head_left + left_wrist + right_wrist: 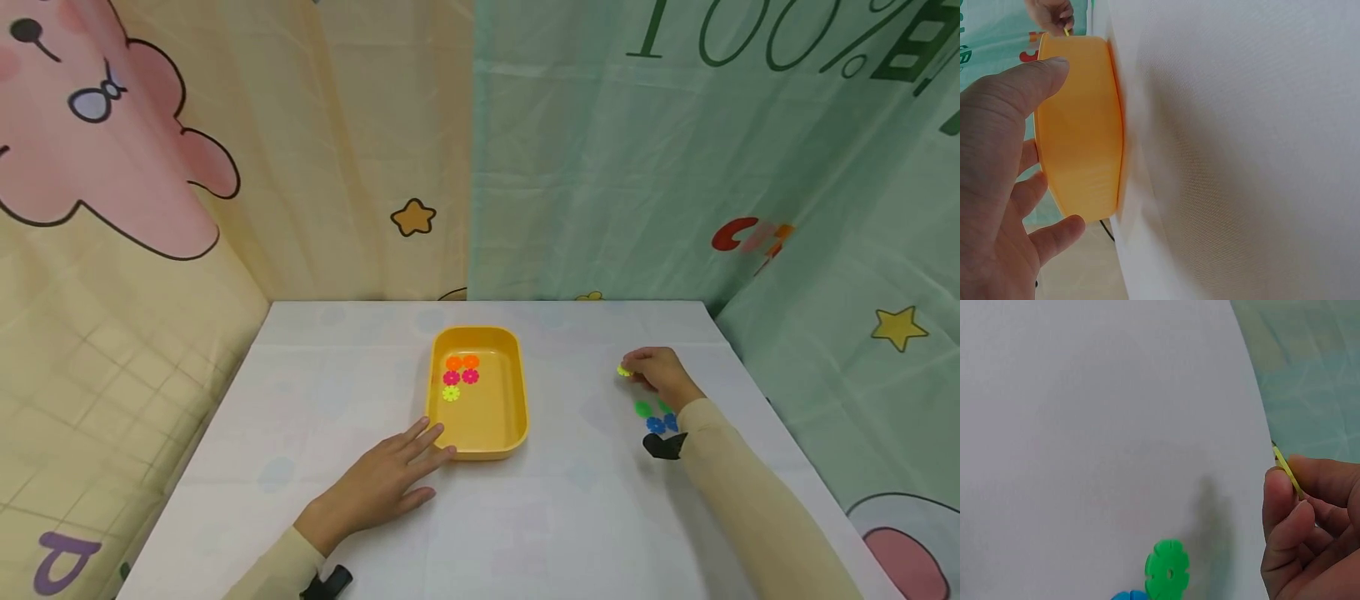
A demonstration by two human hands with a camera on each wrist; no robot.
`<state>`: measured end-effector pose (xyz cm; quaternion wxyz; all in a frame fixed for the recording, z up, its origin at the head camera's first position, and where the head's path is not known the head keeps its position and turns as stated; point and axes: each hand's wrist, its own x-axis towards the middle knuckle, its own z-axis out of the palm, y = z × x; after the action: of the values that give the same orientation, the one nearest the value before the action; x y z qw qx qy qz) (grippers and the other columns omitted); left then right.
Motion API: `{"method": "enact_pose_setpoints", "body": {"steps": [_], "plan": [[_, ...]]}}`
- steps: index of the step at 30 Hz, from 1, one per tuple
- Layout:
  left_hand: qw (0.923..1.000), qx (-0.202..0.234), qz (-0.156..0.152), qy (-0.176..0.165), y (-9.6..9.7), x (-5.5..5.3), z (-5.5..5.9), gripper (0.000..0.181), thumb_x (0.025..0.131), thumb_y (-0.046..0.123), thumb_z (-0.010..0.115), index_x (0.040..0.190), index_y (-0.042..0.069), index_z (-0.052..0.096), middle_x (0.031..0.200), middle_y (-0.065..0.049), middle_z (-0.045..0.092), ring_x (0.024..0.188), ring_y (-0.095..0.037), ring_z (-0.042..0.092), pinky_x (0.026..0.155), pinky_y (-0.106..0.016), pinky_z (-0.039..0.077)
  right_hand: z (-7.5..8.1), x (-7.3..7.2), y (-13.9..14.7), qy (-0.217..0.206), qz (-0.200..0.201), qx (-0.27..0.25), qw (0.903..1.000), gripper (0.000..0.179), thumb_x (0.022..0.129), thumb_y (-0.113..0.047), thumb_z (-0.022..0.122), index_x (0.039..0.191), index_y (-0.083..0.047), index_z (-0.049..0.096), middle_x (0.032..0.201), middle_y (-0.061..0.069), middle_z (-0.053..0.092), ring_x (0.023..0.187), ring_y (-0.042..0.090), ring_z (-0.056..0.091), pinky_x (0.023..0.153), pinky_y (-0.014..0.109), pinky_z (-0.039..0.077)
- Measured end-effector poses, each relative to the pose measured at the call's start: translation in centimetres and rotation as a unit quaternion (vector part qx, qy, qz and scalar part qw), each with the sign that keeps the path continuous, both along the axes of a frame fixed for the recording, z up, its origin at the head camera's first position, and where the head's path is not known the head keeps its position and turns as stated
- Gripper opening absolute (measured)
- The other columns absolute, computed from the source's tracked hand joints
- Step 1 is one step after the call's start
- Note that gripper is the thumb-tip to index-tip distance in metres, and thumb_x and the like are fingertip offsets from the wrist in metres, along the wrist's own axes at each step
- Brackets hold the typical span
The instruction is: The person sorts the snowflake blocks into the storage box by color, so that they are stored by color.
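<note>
My right hand (660, 375) pinches a yellow flower-shaped plastic disc (1287, 472) between thumb and fingers, held above the table's right side. Below that hand lie green discs (1168, 570) and blue discs (656, 425), partly hidden by the arm in the head view. My left hand (386, 479) has its fingers spread at the near left corner of a yellow tray (517, 417); fingertips touch or lie close to its rim. Inside the tray, at its left, two orange discs (454, 363), two pink discs (452, 377) and one yellow disc (451, 393) form rows.
A white cloth covers the table (337, 358). Printed curtains (360, 150) hang behind it and at both sides. Black straps (663, 446) show at both wrists.
</note>
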<state>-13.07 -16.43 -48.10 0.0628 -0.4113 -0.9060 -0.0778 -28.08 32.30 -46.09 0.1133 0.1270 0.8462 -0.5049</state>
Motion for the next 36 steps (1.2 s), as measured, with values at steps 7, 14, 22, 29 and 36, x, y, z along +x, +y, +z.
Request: {"method": "enact_pose_setpoints", "body": {"steps": [7,14,22,29,36], "plan": [[1.0000,-0.004,-0.002,-0.006,0.1,-0.3,0.1,0.066,0.095,0.041,0.072,0.155,0.025,0.047,0.162,-0.012,0.040,0.151,-0.035,0.033,0.110,-0.051,0.047,1.3,-0.4,-1.8,0.038,-0.020,-0.049,0.9979,0.042,0.101,-0.026,0.065,0.132,0.003,0.061,0.095,-0.006,0.065,0.088,0.015,0.060,0.078,0.028,0.049],[0.9999,-0.010,0.000,-0.013,0.1,-0.5,0.3,0.065,0.096,0.042,0.070,0.155,0.025,0.047,0.162,-0.012,0.038,0.152,-0.034,0.031,0.111,-0.051,0.046,2.4,-0.9,-4.0,0.102,-0.061,-0.110,0.9868,0.042,0.101,-0.023,0.066,0.131,0.005,0.062,0.091,-0.011,0.064,0.078,0.008,0.057,0.069,0.018,0.050],[0.9998,-0.014,0.004,-0.017,0.1,-0.5,0.5,0.065,0.096,0.043,0.070,0.155,0.026,0.046,0.163,-0.011,0.038,0.153,-0.033,0.030,0.112,-0.052,0.045,4.1,-1.8,-7.5,0.085,-0.047,-0.174,0.9799,0.042,0.102,-0.010,0.062,0.138,0.010,0.055,0.096,0.001,0.065,0.076,0.004,0.063,0.072,0.016,0.057],[1.0000,-0.002,-0.006,-0.004,-0.1,-0.3,0.0,0.065,0.095,0.040,0.072,0.153,0.025,0.048,0.161,-0.012,0.040,0.150,-0.034,0.035,0.109,-0.051,0.048,4.4,-2.3,-10.7,0.058,-0.030,-0.148,0.9868,0.035,0.100,-0.014,0.066,0.131,0.001,0.064,0.099,0.006,0.067,0.079,0.012,0.064,0.071,0.019,0.059],[1.0000,-0.010,0.000,0.000,-0.1,-0.2,-0.1,0.065,0.096,0.041,0.070,0.154,0.027,0.046,0.162,-0.010,0.040,0.151,-0.032,0.034,0.110,-0.049,0.047,4.6,-2.6,-13.6,0.041,-0.014,-0.135,0.9899,0.030,0.100,-0.014,0.066,0.128,-0.002,0.067,0.114,0.014,0.069,0.095,0.026,0.068,0.079,0.022,0.060]]}}
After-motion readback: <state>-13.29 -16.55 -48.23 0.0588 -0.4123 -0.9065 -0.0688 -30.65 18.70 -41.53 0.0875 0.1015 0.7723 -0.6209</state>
